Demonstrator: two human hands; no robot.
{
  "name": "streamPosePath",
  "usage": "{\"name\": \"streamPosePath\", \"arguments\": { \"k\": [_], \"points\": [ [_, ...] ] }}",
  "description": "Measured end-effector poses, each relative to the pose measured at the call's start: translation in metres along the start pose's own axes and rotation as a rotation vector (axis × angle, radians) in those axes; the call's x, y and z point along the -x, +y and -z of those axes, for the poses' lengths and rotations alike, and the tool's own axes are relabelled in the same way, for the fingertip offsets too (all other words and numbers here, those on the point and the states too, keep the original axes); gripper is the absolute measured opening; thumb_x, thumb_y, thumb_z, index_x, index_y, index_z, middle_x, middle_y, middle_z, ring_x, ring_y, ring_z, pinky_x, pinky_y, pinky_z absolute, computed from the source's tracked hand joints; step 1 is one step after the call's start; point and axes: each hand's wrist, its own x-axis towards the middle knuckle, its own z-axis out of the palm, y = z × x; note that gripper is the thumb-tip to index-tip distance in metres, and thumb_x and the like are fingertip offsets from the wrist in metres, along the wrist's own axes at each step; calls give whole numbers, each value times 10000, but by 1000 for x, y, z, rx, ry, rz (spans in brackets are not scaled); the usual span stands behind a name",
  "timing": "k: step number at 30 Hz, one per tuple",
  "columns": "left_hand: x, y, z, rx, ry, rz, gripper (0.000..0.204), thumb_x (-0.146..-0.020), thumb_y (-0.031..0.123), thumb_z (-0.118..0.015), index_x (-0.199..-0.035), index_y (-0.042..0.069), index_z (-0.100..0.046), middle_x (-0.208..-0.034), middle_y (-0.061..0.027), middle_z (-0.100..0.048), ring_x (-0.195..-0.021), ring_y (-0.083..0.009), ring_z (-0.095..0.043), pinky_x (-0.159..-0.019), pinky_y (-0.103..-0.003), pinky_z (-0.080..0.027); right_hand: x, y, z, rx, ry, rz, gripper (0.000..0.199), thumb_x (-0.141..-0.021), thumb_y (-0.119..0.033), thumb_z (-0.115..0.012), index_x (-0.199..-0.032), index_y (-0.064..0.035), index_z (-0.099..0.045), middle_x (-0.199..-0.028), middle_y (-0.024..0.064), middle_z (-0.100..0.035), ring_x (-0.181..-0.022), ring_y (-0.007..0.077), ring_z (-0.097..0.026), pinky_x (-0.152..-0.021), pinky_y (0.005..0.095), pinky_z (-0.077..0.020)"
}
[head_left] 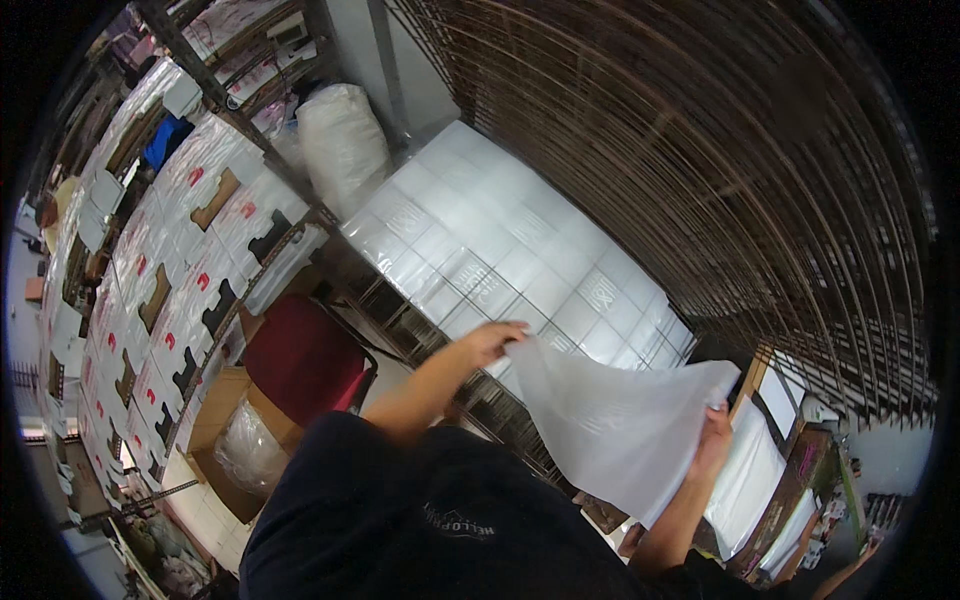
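A translucent white plastic sheet (610, 425), perhaps a flat bag, hangs stretched between my two hands and sags in the middle. My left hand (495, 342) pinches its left upper corner. At the right side, my right hand (712, 440) grips the edge, with the sheet's upper right corner flopping above the fingers. Beneath and beyond it, several similar translucent pieces with white print (500, 255) lie side by side over a wire rack shelf. The held sheet covers part of that shelf's near right end.
Raised wire racks (680, 150) rise along the far right. A maroon chair (305, 350) and a cardboard box (225, 440) with clear plastic stand left. Behind are a wrapped white bundle (343, 140) and shelves of red-printed sheets (190, 270). White sheets (748, 480) lie at right.
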Motion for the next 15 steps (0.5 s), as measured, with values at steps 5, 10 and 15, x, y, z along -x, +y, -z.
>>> {"name": "streamPosePath", "arguments": {
  "k": [5,10,15],
  "points": [
    [54,104,87,-123,299,-259,373,-713,-14,-575,-1065,83,-504,-857,-57,-586,-739,-134,-555,-649,-242,-453,-90,94,-27,222,-33,-78,386,-672,-32,-492,-1054,-81,-460,-889,58,-555,-788,182,-548,-648,299,-456],
    [42,119,186,-587,607,-655,189,-718,3,-596,-902,44,-594,-754,-19,-586,-684,-102,-538,-623,-237,-439,-147,185,-72,587,-26,-179,311,-720,-45,-543,-1019,-99,-473,-800,17,-568,-658,113,-532,-521,269,-424],
    [24,129,222,-952,876,-572,164,-734,57,-581,-877,31,-656,-798,-102,-648,-734,-151,-610,-684,-264,-463,-200,273,-86,736,-13,-170,279,-745,-36,-566,-1003,-70,-467,-789,43,-560,-654,124,-538,-487,253,-439]
  ]
}}
